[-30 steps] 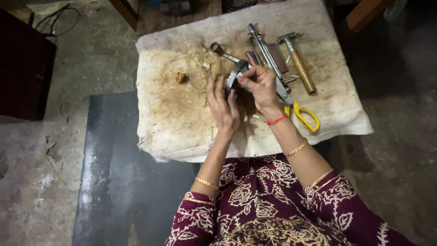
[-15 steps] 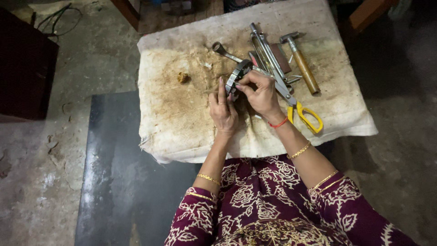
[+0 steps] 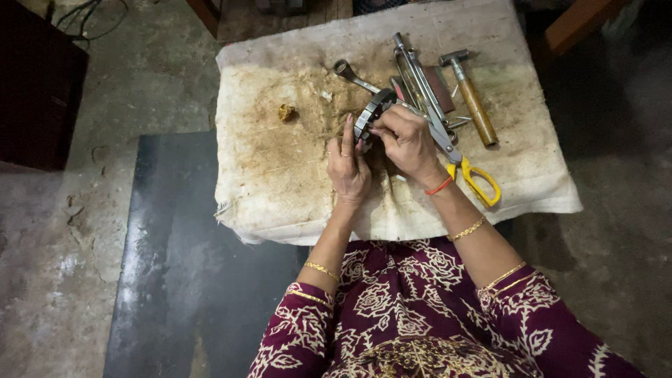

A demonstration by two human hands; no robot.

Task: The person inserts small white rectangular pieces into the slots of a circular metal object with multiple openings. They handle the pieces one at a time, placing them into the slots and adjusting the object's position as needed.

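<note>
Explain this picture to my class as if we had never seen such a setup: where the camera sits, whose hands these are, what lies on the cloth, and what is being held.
There is no machine here: a person works with two bare hands, and the one picture comes from a camera worn on the head, looking down. The left hand and the right hand together hold a dark round metal ring part over a stained off-white cloth spread on a low surface. The right hand's fingertips pinch at its rim; the left steadies it. On the cloth lie a steel spanner, a wooden-handled hammer, yellow-handled scissors and a small brownish lump. The grip of both hands is on the ring.
</note>
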